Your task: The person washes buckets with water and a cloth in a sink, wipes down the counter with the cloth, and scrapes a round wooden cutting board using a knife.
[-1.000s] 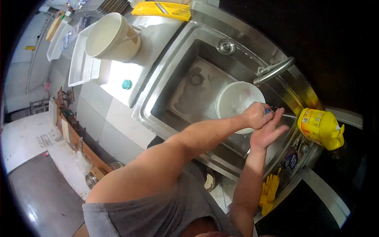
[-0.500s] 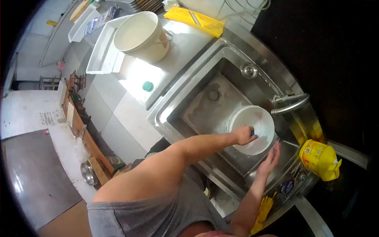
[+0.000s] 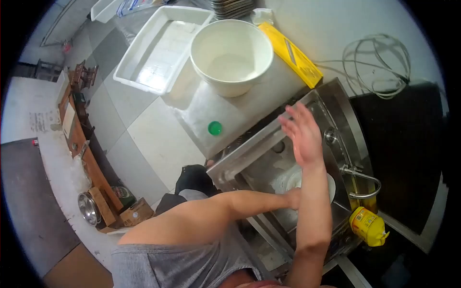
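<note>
A white bowl [image 3: 332, 188] is seen inside a steel sink [image 3: 225, 174], partly hidden by the right forearm of a person dressed in a grey shirt [image 3: 187, 264]. Of the two bare hands, the right hand [image 3: 305, 139] is held up above the sink, open and with its fingers apart, nothing gripped. The left hand [image 3: 292, 198] is positioned at the bowl, but its fingers are blocked from view by the right forearm, and whether it is closed on anything cannot be told. A curved faucet [image 3: 369, 180] is mounted at the sink's edge, and a yellow bottle [image 3: 367, 225] is placed just beside the sink, near the bowl's side. On the adjoining surface [image 3: 192, 113], a large white bucket [image 3: 230, 57] is set upright beside a shallow white tray [image 3: 149, 57], with a round green cap [image 3: 214, 128] lying near the surface's edge. A yellow slicer [image 3: 300, 62] is laid close to the bucket, its slanted blade slot exposed, and a stack of trays [image 3: 231, 8] is piled behind. A coiled cable [image 3: 406, 79] is pictured beyond the slicer.
</note>
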{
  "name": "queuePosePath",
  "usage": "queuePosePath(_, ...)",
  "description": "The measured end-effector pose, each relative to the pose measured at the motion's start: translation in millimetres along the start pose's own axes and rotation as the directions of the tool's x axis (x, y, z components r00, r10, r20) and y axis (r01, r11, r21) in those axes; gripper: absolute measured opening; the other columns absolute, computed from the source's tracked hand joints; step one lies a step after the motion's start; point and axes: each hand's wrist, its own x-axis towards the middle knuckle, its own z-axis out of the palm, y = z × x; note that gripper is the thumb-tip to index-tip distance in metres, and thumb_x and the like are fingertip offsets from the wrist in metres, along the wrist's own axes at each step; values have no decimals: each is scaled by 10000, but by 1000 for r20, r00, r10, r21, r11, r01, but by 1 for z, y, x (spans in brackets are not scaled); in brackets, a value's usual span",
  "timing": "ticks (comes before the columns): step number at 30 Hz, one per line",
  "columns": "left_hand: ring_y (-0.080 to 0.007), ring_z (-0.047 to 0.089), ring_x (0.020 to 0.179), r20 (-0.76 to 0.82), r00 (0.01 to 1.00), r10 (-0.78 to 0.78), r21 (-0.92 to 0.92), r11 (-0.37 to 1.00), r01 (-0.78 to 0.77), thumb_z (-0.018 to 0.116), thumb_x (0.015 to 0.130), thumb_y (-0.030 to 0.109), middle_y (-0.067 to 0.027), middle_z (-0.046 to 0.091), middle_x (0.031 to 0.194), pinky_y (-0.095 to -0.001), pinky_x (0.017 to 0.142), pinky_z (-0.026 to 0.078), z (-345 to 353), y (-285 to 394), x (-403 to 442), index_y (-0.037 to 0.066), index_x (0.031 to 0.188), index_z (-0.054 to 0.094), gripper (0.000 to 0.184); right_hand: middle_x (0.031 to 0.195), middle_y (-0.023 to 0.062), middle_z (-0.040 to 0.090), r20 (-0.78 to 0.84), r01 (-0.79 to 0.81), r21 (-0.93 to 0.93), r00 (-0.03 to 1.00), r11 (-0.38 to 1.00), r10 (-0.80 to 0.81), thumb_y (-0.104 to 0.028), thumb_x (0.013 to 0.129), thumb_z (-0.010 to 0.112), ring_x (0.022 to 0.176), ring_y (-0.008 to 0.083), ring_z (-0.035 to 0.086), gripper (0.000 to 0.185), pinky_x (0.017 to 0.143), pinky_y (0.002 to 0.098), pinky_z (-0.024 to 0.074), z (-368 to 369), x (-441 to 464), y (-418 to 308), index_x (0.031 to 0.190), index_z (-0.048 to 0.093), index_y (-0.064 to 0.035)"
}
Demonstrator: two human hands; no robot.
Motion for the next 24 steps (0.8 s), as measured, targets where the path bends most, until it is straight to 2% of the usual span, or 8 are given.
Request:
queuePosePath(3, -385, 575, 1015, 80, 997, 7, -85, 996, 0, 598, 820, 349, -239, 605, 1105, -433, 897, 460, -22, 26, -13, 37, 1112, 592, 428, 1280, 130, 492, -94, -51, 107, 994, 993, 61, -297, 954, 533, 1063, 257, 565, 559, 942, 363, 398, 61, 52, -9, 1396, 340, -15)
queuePosePath(6, -383, 566, 1034, 121, 993, 12, -133, 991, 4, 596, 825, 354, -244, 593, 1124, -431, 908, 454, -41, 40, -18, 30, 1124, 581, 441, 1228, 122, 506, -88, -54, 98, 994, 994, 63, -334, 924, 575, 1011, 270, 567, 581, 870, 361, 437, 99, 73, -15, 1351, 381, 9)
queuePosePath(8, -381, 560, 1047, 138, 990, 22, -152, 988, -1, 595, 829, 357, -248, 584, 1136, -429, 914, 449, -47, 44, -21, 25, 1132, 573, 450, 1196, 131, 513, -139, -107, -65, 986, 992, 97, -339, 907, 598, 991, 277, 565, 595, 818, 371, 462, 111, 88, -13, 1330, 394, 28)
queuePosePath(12, -377, 548, 1073, 157, 987, 14, -178, 984, 14, 594, 836, 364, -255, 568, 1161, -426, 928, 441, -63, 51, -24, 16, 1147, 558, 468, 1156, 159, 529, -249, -152, -262, 965, 953, 86, -341, 878, 632, 959, 283, 567, 615, 716, 386, 498, 121, 116, -4, 1289, 421, 65)
queuePosePath(15, -375, 539, 1093, 167, 986, 12, -191, 981, 20, 592, 841, 368, -261, 556, 1180, -424, 938, 435, -68, 56, -27, 9, 1159, 546, 482, 1146, 177, 524, -241, -196, -277, 962, 941, 129, -339, 872, 630, 926, 276, 566, 610, 709, 388, 501, 127, 124, -8, 1275, 429, 74)
queuePosePath(21, -370, 521, 1131, 202, 979, 12, -213, 976, 32, 589, 852, 378, -272, 531, 1218, -420, 958, 422, -64, 77, -27, -5, 1182, 524, 510, 946, 118, 587, -245, -195, -409, 964, 891, 98, -310, 891, 588, 737, 208, 577, 431, 632, 365, 512, 123, 145, 3, 1159, 540, 24)
queuePosePath(23, -368, 515, 1144, 210, 978, -2, -214, 976, 48, 588, 855, 381, -275, 523, 1230, -419, 965, 418, -70, 83, -38, -10, 1190, 516, 520, 815, 93, 597, -253, -120, -356, 967, 927, 28, -256, 875, 561, 627, 179, 556, 353, 579, 350, 478, 114, 133, -10, 1022, 594, 64)
queuePosePath(24, -367, 512, 1151, 213, 977, -27, -215, 974, 74, 588, 857, 383, -277, 519, 1236, -418, 968, 416, -75, 87, -41, -12, 1194, 512, 525, 821, 82, 603, -257, -98, -342, 966, 934, 7, -277, 881, 557, 629, 172, 551, 357, 562, 338, 459, 107, 119, -26, 1023, 610, 47)
